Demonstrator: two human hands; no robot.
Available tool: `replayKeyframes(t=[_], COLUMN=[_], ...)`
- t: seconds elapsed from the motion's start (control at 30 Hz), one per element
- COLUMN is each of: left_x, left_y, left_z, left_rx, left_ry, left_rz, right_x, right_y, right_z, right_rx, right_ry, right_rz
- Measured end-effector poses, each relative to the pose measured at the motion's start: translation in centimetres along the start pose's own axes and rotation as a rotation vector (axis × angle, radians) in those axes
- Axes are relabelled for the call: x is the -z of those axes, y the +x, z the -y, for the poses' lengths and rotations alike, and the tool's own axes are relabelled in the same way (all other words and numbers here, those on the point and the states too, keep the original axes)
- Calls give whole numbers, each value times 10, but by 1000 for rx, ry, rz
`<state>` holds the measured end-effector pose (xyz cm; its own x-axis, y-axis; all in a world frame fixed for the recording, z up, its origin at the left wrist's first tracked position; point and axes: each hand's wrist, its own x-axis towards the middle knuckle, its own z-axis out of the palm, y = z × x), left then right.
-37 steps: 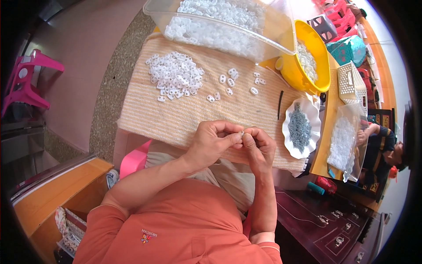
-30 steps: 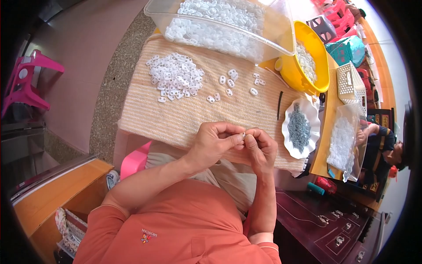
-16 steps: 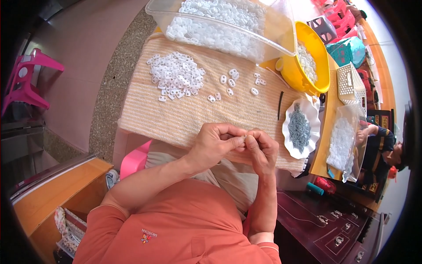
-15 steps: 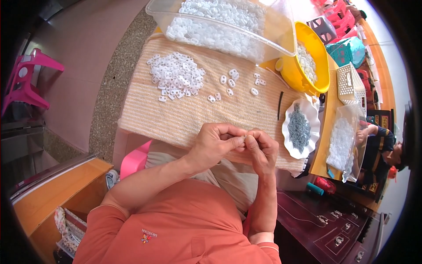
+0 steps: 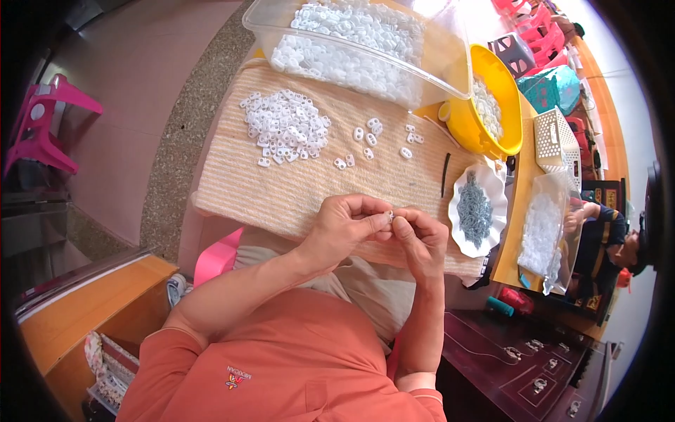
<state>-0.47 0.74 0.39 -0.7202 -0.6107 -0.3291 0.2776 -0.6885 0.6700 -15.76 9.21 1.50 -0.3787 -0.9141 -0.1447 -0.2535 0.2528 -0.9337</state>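
Over the near edge of the cloth-covered table, my left hand and my right hand meet, thumbs and forefingers pinched together. Between the fingertips a small whitish plastic piece shows; the fingers hide most of it. Beyond the hands lies a heap of small white two-holed plastic pieces. Several more loose pieces are scattered to its right. A white wavy-rimmed dish right of my right hand holds many small grey metal parts.
A clear plastic bin of white pieces stands at the far edge, with a yellow basin beside it. Near the dish lies a thin black strip. At the right, another person sits by a clear tray of white pieces.
The view has tilted slightly, so the table things sit a little lower. Both hands stay together in nearly the same pinch, and slightly more of the small piece shows.
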Motion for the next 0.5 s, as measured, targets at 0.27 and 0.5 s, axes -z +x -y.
replayKeyframes(t=[0.27, 0.5], left_x=[0, 0], left_y=[0, 1], left_z=[-7, -8], left_rx=[18, 11], left_ry=[-124, -151], left_rz=[-32, -55], right_x=[19, 7], right_y=[40, 87], right_z=[18, 24], right_rx=[238, 424], right_ry=[-450, -715], right_rz=[-165, -238])
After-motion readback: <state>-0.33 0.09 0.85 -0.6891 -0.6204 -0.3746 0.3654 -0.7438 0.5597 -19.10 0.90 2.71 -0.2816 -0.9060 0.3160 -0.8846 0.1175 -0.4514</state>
